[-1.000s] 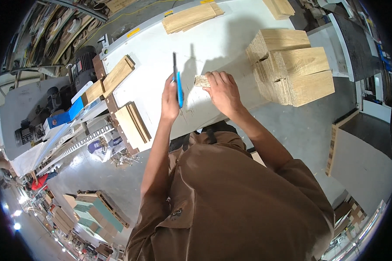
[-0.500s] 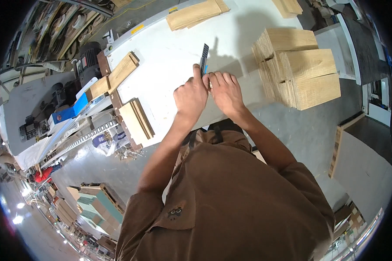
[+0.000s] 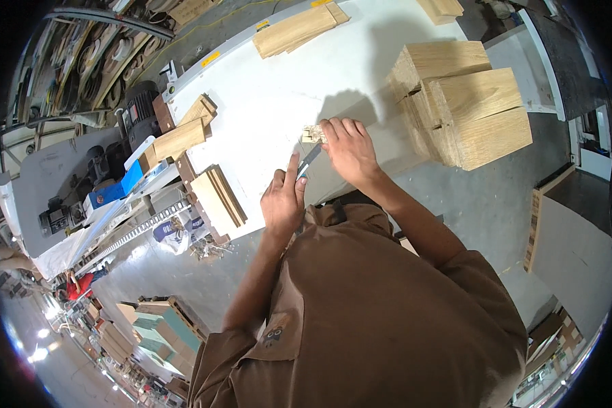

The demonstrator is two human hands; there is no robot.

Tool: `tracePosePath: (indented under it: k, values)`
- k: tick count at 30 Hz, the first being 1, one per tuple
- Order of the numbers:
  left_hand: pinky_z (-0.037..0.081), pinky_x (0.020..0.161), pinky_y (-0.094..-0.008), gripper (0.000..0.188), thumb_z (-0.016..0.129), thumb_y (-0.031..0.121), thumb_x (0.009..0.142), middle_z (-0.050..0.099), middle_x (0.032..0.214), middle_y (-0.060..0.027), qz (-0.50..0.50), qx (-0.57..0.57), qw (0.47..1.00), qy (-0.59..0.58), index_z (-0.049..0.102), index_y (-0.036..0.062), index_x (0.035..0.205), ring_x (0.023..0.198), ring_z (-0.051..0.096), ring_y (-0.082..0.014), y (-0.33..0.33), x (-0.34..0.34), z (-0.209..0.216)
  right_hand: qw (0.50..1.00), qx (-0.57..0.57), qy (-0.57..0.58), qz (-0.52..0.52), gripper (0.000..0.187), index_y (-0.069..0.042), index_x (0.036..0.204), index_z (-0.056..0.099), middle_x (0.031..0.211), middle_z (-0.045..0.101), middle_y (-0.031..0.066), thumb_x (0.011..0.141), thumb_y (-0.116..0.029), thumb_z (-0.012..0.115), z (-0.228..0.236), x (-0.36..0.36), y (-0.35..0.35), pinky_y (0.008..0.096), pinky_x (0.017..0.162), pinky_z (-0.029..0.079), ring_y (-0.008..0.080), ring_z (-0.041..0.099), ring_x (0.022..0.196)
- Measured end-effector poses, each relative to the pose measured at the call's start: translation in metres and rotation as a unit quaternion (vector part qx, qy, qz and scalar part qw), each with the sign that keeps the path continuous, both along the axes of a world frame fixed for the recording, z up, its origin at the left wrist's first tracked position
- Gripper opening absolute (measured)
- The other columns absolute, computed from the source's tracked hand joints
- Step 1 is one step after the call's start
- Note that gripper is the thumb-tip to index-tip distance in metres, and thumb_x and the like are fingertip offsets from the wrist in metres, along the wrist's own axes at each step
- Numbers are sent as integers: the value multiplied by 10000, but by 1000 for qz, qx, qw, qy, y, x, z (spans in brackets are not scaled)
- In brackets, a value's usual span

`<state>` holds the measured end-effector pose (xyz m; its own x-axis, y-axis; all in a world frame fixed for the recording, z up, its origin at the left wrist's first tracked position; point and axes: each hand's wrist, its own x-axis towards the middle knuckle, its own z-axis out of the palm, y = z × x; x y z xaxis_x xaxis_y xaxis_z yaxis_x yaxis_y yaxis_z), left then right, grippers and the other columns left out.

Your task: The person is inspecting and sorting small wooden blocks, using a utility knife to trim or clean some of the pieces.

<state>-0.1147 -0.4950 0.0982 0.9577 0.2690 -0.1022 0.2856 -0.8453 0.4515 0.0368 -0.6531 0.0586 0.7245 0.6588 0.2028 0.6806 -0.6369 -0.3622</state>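
White, the table (image 3: 251,129) bore a wood stack (image 3: 483,102) at its right, probably for easy reach. The right hand (image 3: 350,148) and left hand (image 3: 283,202) clamped, respectively, a wood piece (image 3: 312,134), seemingly steadied over the table, and a knife (image 3: 309,160) angled close by.

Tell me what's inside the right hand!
The right hand holds a wood piece. One end pokes out on the left. The fingers and palm cover the rest, so I can't see that part.
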Motion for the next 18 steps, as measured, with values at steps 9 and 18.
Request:
tracePosePath:
  k: [9,18]
  values:
    - [606,654,-479,453,530,378,1128,663,898,-150,-27,74,997,20,574,281,1569,758,721,-340,22,23,8,1000,2,3,2,512,-37,1344,612,1230,660,90,935,-292,786,0,-2,-1,419,1069,452,269,598,1179]
    - [611,611,-465,442,526,414,1125,693,873,-153,-69,95,993,0,605,288,1541,738,743,-335,35,36,12,1000,11,5,8,453,-34,1317,647,1237,675,86,961,-295,749,-3,5,2,414,1071,453,261,607,1173]
